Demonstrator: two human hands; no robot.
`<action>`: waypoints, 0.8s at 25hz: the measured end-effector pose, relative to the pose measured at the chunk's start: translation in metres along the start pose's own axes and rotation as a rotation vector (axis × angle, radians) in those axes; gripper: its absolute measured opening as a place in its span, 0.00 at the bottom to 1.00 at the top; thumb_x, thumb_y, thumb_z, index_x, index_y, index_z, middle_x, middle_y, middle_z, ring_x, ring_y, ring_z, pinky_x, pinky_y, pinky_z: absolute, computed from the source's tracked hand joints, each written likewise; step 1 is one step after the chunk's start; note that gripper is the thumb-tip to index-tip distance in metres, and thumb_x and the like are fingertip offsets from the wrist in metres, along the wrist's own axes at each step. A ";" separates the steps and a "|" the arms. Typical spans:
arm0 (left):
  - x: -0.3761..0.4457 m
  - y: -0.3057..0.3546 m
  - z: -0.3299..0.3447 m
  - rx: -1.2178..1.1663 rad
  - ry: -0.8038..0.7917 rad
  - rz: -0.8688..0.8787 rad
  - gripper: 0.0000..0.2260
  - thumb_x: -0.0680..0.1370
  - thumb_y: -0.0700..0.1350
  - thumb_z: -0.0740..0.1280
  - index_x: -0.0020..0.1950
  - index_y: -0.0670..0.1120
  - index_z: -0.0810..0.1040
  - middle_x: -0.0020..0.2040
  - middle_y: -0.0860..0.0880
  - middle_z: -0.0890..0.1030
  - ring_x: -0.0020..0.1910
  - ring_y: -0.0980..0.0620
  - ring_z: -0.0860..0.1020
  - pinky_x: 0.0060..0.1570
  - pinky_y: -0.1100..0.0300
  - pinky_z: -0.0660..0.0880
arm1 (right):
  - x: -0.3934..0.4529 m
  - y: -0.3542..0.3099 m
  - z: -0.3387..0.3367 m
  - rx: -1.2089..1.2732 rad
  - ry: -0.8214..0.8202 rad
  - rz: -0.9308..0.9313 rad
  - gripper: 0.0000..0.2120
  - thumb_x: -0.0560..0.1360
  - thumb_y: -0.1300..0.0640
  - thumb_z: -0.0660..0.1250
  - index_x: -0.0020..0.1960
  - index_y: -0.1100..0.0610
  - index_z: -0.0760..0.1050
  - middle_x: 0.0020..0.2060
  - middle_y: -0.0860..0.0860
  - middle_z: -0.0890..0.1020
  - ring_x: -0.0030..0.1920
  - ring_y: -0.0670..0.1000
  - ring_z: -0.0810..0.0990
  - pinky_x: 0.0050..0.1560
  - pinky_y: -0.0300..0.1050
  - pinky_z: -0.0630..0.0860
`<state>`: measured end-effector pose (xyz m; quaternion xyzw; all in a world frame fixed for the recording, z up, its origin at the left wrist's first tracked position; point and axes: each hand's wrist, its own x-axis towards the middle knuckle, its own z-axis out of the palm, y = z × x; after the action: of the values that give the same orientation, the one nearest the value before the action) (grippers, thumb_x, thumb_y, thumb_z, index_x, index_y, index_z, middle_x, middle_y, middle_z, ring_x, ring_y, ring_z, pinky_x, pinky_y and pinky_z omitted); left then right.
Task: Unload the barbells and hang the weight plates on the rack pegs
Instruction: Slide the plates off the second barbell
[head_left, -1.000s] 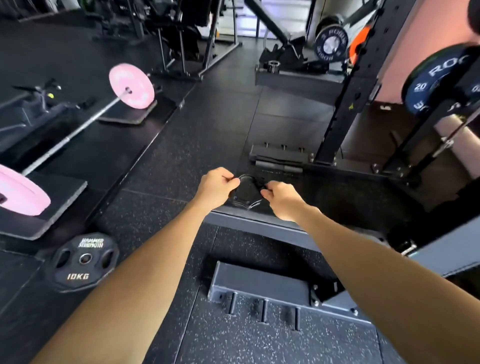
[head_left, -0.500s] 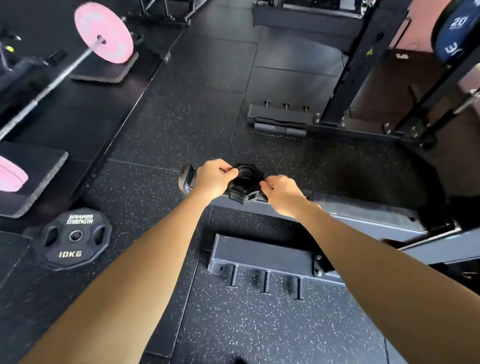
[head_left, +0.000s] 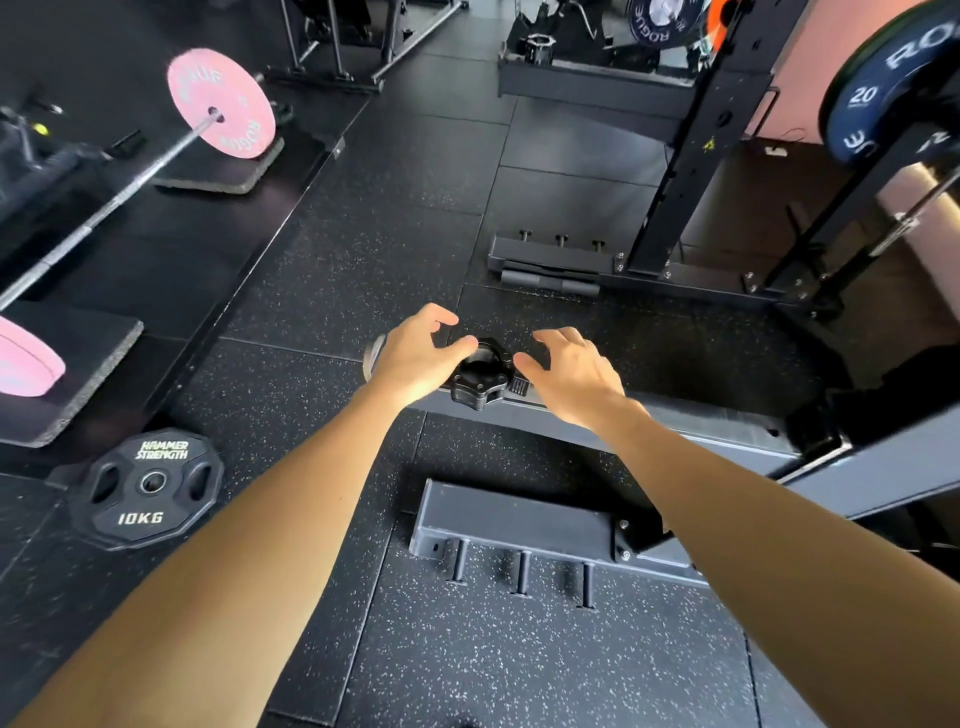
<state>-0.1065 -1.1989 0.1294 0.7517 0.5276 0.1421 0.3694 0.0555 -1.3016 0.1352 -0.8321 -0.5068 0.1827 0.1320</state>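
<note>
Both hands at the black collar, floor level.
Left hand (head_left: 415, 353) and right hand (head_left: 571, 371) are held either side of the collar (head_left: 480, 376), fingers spread and loosely curled, thumbs near it; grip not seen. 10KG plate (head_left: 148, 486) is laid flat on the floor, well left.

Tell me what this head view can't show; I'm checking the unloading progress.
- Near pink plate: cut by the left edge.
- Blue 20 plate: its peg is hidden behind the plate.
- Black collar: what it sits on is hidden under left hand and right hand.
</note>
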 end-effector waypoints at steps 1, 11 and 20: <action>-0.009 0.004 -0.006 -0.001 -0.019 0.017 0.24 0.67 0.66 0.65 0.61 0.61 0.73 0.67 0.53 0.75 0.66 0.48 0.73 0.66 0.45 0.67 | -0.008 -0.001 -0.007 -0.009 0.005 -0.015 0.28 0.79 0.41 0.56 0.75 0.53 0.62 0.72 0.52 0.66 0.70 0.56 0.66 0.67 0.55 0.65; -0.181 0.053 -0.033 0.011 0.049 0.184 0.27 0.66 0.63 0.73 0.63 0.62 0.72 0.69 0.51 0.73 0.68 0.47 0.70 0.64 0.43 0.70 | -0.177 0.004 -0.078 -0.071 0.141 -0.155 0.32 0.76 0.41 0.62 0.76 0.50 0.58 0.73 0.52 0.65 0.72 0.56 0.65 0.69 0.56 0.62; -0.389 0.141 -0.021 -0.004 0.086 0.332 0.27 0.67 0.61 0.73 0.64 0.61 0.71 0.69 0.52 0.72 0.64 0.51 0.72 0.60 0.50 0.71 | -0.393 0.054 -0.157 -0.096 0.276 -0.179 0.34 0.76 0.42 0.64 0.77 0.50 0.56 0.74 0.51 0.64 0.72 0.56 0.64 0.70 0.56 0.61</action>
<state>-0.1792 -1.5643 0.3114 0.8209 0.4112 0.2344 0.3195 0.0021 -1.6819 0.3213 -0.8061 -0.5641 0.0297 0.1764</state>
